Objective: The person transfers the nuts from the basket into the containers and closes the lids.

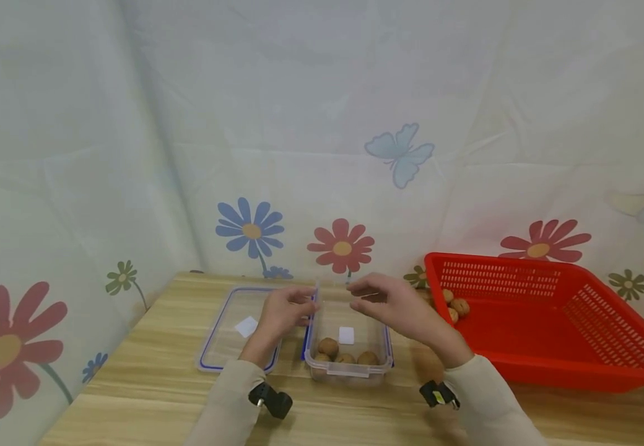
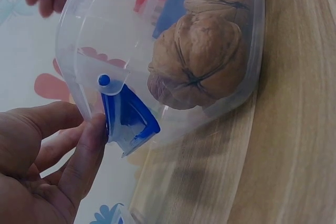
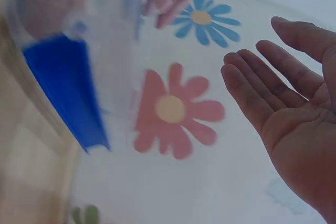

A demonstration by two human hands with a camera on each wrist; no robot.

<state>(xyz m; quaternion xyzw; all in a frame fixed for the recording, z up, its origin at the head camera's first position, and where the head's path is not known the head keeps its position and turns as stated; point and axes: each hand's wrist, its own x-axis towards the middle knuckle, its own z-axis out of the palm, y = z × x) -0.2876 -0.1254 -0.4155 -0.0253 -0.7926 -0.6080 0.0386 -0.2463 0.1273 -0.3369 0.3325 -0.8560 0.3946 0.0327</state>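
Note:
A clear plastic food container (image 1: pixel 350 375) with blue side latches stands on the table, walnuts (image 1: pixel 368 358) gathered at its near end. At its left rim, my left hand (image 1: pixel 287 310) pinches the edge between thumb and fingers; the left wrist view shows the thumb against a blue latch (image 2: pixel 128 116). My right hand (image 1: pixel 394 306) hovers over the container's right side. Its fingers are loosely extended and hold nothing, as the right wrist view shows with the palm (image 3: pixel 302 135). Left of the container lies its clear lid (image 1: pixel 224 347) with a blue seal, partly behind my left wrist.
To the right, a large red plastic basket (image 1: pixel 522 365) has a few walnuts (image 1: pixel 459 306) in its left corner. One white square (image 1: pixel 347 336) shows at the container, another white patch (image 1: pixel 246 326) on the lid. A flower-printed curtain (image 1: pixel 300 124) hangs behind the wooden table (image 1: pixel 132 384).

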